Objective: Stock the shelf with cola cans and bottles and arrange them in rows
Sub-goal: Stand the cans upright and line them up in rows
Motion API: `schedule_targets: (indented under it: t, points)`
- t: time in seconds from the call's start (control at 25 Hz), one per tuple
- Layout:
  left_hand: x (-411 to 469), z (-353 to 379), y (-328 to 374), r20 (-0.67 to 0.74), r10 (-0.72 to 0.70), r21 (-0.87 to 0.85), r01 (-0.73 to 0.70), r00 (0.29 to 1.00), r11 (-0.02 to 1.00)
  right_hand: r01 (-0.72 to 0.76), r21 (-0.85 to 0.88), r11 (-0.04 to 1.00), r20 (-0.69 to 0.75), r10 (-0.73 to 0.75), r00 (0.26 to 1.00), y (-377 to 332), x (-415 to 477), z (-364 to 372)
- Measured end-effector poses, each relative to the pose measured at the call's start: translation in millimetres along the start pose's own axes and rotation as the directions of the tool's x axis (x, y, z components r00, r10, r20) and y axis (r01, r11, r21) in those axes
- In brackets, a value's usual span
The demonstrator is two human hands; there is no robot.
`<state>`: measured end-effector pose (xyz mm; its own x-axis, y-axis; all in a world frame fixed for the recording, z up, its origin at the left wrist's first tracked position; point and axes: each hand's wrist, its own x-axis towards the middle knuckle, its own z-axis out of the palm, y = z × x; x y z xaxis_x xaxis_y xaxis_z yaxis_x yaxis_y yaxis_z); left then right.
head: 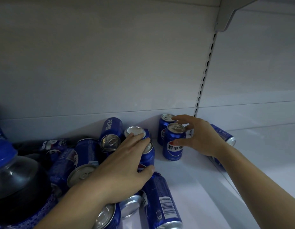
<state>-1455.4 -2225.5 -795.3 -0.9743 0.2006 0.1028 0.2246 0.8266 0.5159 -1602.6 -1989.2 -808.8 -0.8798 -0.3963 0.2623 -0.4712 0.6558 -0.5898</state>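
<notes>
Two blue cola cans stand upright on the white shelf (184,187), one at the back wall (163,128) and one in front of it (174,142). My right hand (199,138) curves around the front can with fingers spread, thumb near its label, not clearly closed on it. My left hand (125,164) grips an upright can (147,157) at the edge of a heap of several toppled blue cans (87,156). A large dark cola bottle with a blue cap (12,176) stands at the near left.
Another can (225,134) lies on its side behind my right wrist. A slotted upright rail (204,71) runs up the back panel, with a shelf bracket (229,15) overhead. One can (161,200) lies flat near the front.
</notes>
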Motion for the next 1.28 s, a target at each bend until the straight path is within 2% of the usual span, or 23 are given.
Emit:
schedule_targets:
  t: [0.12,0.2,0.32,0.36,0.44,0.52,0.6,0.68,0.72,0.84,0.92,1.04,1.2,1.28]
  points:
    - [-1,-1,2,0.002,-0.002,0.010,0.002,1.000,1.000,0.027,-0.106,0.994,-0.006,-0.028,1.000,-16,-2,-4]
    - [-1,-2,2,-0.008,0.003,0.013,-0.003,1.000,1.000,0.146,-0.131,0.981,-0.075,-0.156,0.985,-36,-4,-5]
    - [-1,-2,0,-0.095,0.006,-0.018,-0.008,0.995,1.000,0.291,0.000,0.957,-0.049,-0.290,0.956,-69,-9,5]
    - [-1,-2,-1,-0.133,-0.003,-0.037,-0.002,0.991,0.999,0.293,0.033,0.956,-0.020,-0.292,0.956,-78,-7,12]
    - [-2,-3,-1,-0.172,-0.020,-0.075,0.008,0.985,0.997,0.259,-0.010,0.966,0.033,-0.259,0.965,-89,14,28]
    - [-4,-4,0,-0.170,-0.022,-0.078,0.009,0.985,0.997,0.242,-0.198,0.950,0.203,-0.202,0.958,-94,52,42]
    - [-5,-6,0,-0.166,-0.014,-0.074,0.002,0.986,0.997,0.326,-0.448,0.832,0.450,-0.105,0.887,-98,84,51]
    - [-6,-6,0,-0.147,-0.016,-0.068,0.006,0.989,0.998,0.426,-0.540,0.726,0.609,-0.013,0.793,-96,99,59]
    - [-7,-7,-2,-0.140,-0.015,-0.063,0.006,0.990,0.998,0.457,-0.561,0.690,0.635,0.005,0.772,-95,103,64]
    - [-4,-8,-6,-0.114,-0.030,-0.053,0.024,0.993,0.998,0.527,-0.600,0.602,0.621,-0.064,0.781,-94,107,72]
    - [-2,-6,-7,-0.110,-0.022,-0.038,0.018,0.994,0.999,0.518,-0.622,0.587,0.591,-0.083,0.802,-91,104,74]
    - [-1,-2,-7,-0.107,0.004,-0.014,-0.006,0.994,1.000,0.459,-0.639,0.617,0.539,-0.066,0.840,-84,98,76]
    - [1,-1,-9,-0.119,0.008,0.020,-0.005,0.993,1.000,0.421,-0.599,0.681,0.556,-0.024,0.831,-82,96,78]
    - [2,0,-9,-0.109,-0.011,0.030,0.015,0.994,0.999,0.425,-0.605,0.673,0.558,-0.022,0.829,-87,95,76]
